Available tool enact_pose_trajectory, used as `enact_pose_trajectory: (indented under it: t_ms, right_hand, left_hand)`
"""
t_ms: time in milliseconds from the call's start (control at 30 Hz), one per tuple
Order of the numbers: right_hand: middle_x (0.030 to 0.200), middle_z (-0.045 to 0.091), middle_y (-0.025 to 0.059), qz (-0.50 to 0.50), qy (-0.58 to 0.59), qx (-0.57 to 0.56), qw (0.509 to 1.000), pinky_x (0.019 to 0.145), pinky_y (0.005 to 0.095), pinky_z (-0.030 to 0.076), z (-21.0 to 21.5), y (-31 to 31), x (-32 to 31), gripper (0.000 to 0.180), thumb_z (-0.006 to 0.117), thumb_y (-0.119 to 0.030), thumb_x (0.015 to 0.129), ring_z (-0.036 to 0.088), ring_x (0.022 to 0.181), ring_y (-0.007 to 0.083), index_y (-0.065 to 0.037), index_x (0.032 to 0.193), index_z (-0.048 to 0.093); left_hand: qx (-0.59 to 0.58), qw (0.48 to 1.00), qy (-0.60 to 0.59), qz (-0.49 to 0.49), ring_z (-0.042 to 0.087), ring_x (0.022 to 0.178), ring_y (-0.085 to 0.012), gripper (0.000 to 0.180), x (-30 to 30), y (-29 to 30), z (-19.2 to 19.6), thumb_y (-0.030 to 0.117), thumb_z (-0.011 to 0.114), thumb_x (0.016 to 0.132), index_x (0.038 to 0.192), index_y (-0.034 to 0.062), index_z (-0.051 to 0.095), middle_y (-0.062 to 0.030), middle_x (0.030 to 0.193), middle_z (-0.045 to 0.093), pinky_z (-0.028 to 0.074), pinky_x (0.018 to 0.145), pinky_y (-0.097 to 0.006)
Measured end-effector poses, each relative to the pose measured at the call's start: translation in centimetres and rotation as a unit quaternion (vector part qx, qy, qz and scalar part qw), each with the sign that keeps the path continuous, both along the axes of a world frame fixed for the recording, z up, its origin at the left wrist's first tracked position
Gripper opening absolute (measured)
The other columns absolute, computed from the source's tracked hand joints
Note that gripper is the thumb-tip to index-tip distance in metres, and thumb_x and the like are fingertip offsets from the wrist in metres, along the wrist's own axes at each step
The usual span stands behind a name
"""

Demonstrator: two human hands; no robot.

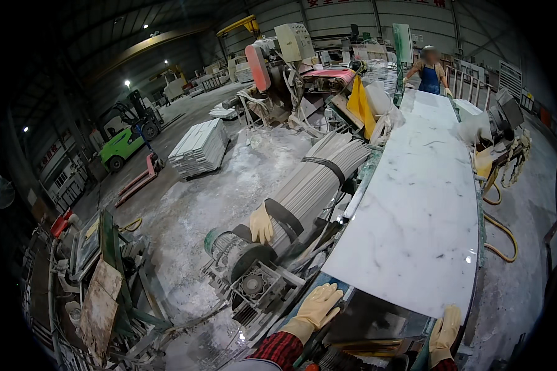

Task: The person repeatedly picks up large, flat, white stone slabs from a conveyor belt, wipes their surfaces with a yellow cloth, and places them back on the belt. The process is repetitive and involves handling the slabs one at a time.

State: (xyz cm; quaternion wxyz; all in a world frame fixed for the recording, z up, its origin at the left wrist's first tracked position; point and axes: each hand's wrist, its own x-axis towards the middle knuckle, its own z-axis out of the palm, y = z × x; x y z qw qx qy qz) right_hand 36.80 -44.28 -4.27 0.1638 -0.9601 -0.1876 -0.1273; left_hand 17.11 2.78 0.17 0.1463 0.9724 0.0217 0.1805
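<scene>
A long white marble slab [414,210] with grey veins lies along a conveyor bed and stretches away from me. My left hand [319,307], in a cream rubber glove, rests with fingers spread on the frame at the bed's near left end, just short of the slab. At the slab's near right corner is my right hand [445,331], gloved alike, its fingers stretched forward; whether it presses on the slab or only the frame beside it I cannot tell. Another cream glove [261,224] hangs over a strapped bundle of pale hoses or strips [315,182].
A dusty motor [247,272] sits left of the bed. At its far end stands a person in a blue apron [430,77]. A yellow hose [501,238] loops on the right. Stacked slabs [199,148], a red pallet jack [136,179] and a green forklift [122,148] stand leftward.
</scene>
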Motion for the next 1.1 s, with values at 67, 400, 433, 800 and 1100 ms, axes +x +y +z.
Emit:
enact_pose_trajectory:
  t_ms: [67,400,433,800,1100]
  right_hand:
    - [0.167,0.052,0.0297,-0.002,-0.001,0.001,1.0,0.135,0.058,0.031,0.1,0.1,-0.1,0.055,0.059,-0.017,0.109,0.044,0.159,0.0496,0.003,0.16,0.057]
    - [0.149,0.062,0.0303,0.045,-0.047,0.061,0.996,0.127,0.06,0.038,3.1,1.5,-0.9,0.048,0.063,-0.012,0.098,0.053,0.144,0.053,0.001,0.145,0.065]
    - [0.145,0.063,0.0311,0.047,-0.05,0.073,0.995,0.125,0.0602,0.04,3.5,1.6,-1.1,0.046,0.064,-0.012,0.097,0.054,0.141,0.0535,0.001,0.141,0.066]
    - [0.149,0.062,0.029,0.042,-0.091,0.036,0.994,0.128,0.0613,0.039,3.7,1.8,-1.7,0.054,0.071,-0.021,0.096,0.054,0.144,0.0522,-0.001,0.145,0.062]
    - [0.142,0.068,0.0292,0.055,-0.085,0.071,0.992,0.121,0.0566,0.047,3.3,1.3,-1.5,0.045,0.069,-0.018,0.098,0.061,0.136,0.0508,-0.003,0.141,0.068]
  left_hand:
    - [-0.002,1.0,-0.001,0.0,0.056,0.147,-0.047,0.056,-0.1,0.0,0.0,0.032,0.075,0.105,0.153,0.008,0.061,-0.0222,0.158,0.06,0.042,0.127,-0.054]
    - [-0.029,0.999,0.019,-0.033,0.056,0.144,-0.0506,0.057,0.0,0.1,1.5,0.028,0.077,0.101,0.151,0.006,0.061,-0.0288,0.156,0.06,0.042,0.125,-0.057]
    - [-0.036,0.999,0.007,-0.036,0.057,0.142,-0.0512,0.058,0.0,0.1,1.6,0.028,0.078,0.1,0.15,0.0058,0.061,-0.0293,0.156,0.06,0.043,0.124,-0.057]
    - [0.028,0.998,0.037,-0.033,0.054,0.141,-0.0511,0.061,-0.4,0.1,0.7,0.029,0.079,0.096,0.148,0.0051,0.061,-0.0278,0.154,0.058,0.042,0.122,-0.059]
    - [0.049,0.997,-0.005,-0.054,0.056,0.135,-0.0497,0.06,-0.9,0.1,0.9,0.03,0.08,0.093,0.144,0.0041,0.062,-0.0286,0.149,0.061,0.043,0.119,-0.057]
